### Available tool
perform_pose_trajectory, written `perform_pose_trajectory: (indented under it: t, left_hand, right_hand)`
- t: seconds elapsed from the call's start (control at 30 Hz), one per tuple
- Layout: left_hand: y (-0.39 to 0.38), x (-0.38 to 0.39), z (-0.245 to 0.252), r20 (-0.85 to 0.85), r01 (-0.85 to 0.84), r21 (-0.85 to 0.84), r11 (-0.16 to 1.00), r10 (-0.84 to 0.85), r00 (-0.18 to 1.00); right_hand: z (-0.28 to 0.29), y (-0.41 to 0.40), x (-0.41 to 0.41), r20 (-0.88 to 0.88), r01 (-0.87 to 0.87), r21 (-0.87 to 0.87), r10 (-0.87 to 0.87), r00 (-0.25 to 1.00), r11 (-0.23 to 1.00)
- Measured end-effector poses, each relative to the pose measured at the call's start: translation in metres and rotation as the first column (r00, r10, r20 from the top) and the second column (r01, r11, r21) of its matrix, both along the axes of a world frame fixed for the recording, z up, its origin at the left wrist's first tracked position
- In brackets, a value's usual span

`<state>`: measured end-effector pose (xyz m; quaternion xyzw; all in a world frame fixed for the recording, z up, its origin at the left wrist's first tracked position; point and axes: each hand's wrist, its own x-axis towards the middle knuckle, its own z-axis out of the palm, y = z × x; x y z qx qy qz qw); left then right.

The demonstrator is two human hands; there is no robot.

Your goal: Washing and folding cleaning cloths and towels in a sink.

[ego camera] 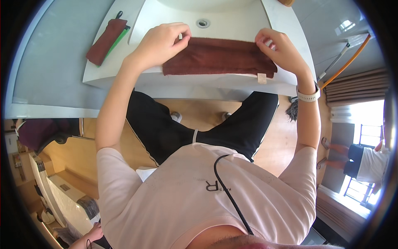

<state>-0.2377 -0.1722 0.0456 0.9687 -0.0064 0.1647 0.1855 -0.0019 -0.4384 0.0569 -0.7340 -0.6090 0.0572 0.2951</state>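
Observation:
A brown cloth [217, 57] lies stretched sideways over the front edge of a white washbasin [168, 23], a small pale tag hanging at its lower right corner. My left hand [161, 43] pinches its upper left corner between thumb and fingers. At the upper right corner, my right hand [279, 49] grips the cloth the same way, with a pale watch band on the wrist. Left of the basin, on the counter, rests a folded brown cloth [107, 42] against a green item [115, 46] with a dark loop at the top.
The basin's metal drain [203, 23] lies beyond the cloth. A mop head [292, 110] is by the counter's right side, near an orange pole [348, 60]. Another person [370, 163] stands far right by the windows. Another person's hand [94, 231] shows at lower left.

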Motion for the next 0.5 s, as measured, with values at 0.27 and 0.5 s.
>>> perform_pose_trajectory:
  t: [0.27, 0.5]
  left_hand:
    - [0.058, 0.058, 0.014, 0.098, -0.208, 0.156, 0.966, 0.195, 0.976]
    - [0.091, 0.104, 0.009, 0.141, -0.271, 0.252, 0.929, 0.241, 0.960]
  right_hand:
    - [0.019, 0.056, 0.042, 0.293, 0.198, 0.095, -0.218, 0.931, 0.976]
    - [0.013, 0.087, 0.086, 0.302, 0.197, 0.130, -0.228, 0.926, 0.972]
